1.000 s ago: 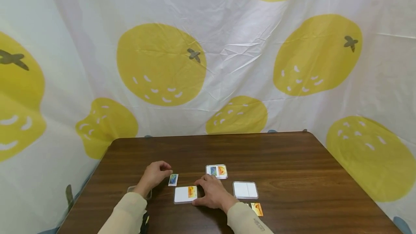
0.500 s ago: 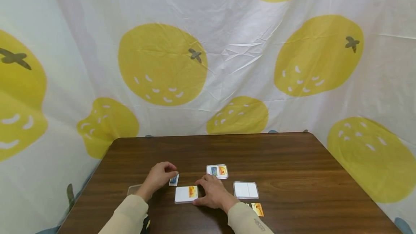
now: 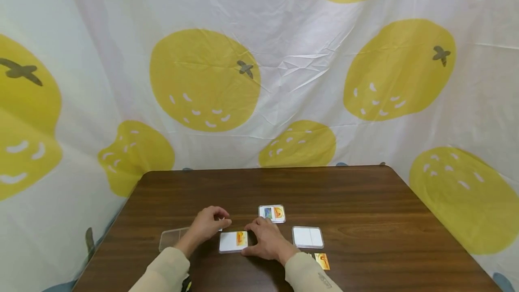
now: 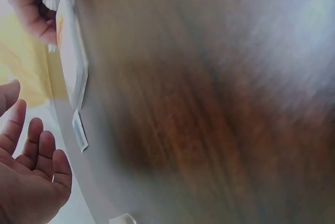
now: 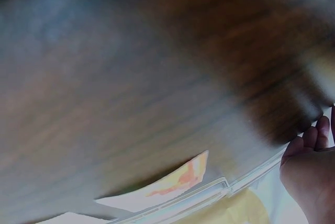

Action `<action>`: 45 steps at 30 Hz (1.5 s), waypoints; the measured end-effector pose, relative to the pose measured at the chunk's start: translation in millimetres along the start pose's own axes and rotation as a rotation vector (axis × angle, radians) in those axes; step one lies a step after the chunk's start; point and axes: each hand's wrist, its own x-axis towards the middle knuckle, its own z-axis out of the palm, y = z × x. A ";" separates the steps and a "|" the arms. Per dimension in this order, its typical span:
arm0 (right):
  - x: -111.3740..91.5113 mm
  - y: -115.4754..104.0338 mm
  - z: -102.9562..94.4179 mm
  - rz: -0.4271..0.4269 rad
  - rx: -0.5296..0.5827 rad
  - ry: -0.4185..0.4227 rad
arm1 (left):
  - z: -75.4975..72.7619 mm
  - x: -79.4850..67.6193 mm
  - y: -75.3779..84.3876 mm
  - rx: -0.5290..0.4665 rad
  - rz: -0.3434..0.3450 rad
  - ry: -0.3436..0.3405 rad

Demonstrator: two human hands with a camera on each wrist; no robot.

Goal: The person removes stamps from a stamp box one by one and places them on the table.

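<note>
A flat clear-edged case (image 3: 233, 242) with a white inside and an orange picture at its right lies on the table. My right hand (image 3: 265, 239) holds its right end, thumb at the near edge and fingers at the far edge. My left hand (image 3: 207, 225) hovers just beyond the case's left end, fingers loosely bent. In the left wrist view, that hand (image 4: 34, 174) shows nothing between thumb and fingers. A small blue-and-white picture card (image 4: 79, 131) lies beside the case's end; from the head view the hand mostly hides it.
A clear cover (image 3: 169, 239) lies left, partly under the left forearm. Beyond the right hand sits a case (image 3: 272, 213) with blue and orange pictures. A white two-part case (image 3: 307, 237) lies right, near an orange picture card (image 3: 322, 261). A lemon-print cloth (image 3: 292, 80) hangs behind the table.
My left hand has moved right and slightly nearer, over the small blue card, covering most of it. More of the clear cover shows. My right hand keeps its hold on the case.
</note>
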 end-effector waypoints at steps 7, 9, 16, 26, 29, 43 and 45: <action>0.0 -1.4 -3.4 -0.001 -0.003 0.005 | 4.8 -3.3 2.3 0.014 0.038 -0.028; 0.2 -1.6 -3.1 -0.002 -0.004 0.004 | 6.7 -4.5 2.5 0.018 0.048 -0.031; -0.9 -1.1 -2.3 0.000 0.006 -0.004 | 13.1 -8.5 2.6 0.031 0.114 -0.035; -0.2 0.1 -1.8 0.011 0.012 -0.014 | 21.4 -8.7 -3.9 0.087 0.166 -0.059; 0.0 -0.2 -1.2 0.012 0.007 -0.013 | 23.1 -9.4 -4.7 0.090 0.178 -0.052; 0.0 0.8 1.8 -0.006 -0.007 0.008 | 29.1 -9.7 -3.0 0.169 0.212 -0.054; 0.1 0.7 1.9 -0.007 -0.008 0.008 | 29.4 -9.6 -2.4 0.184 0.206 -0.055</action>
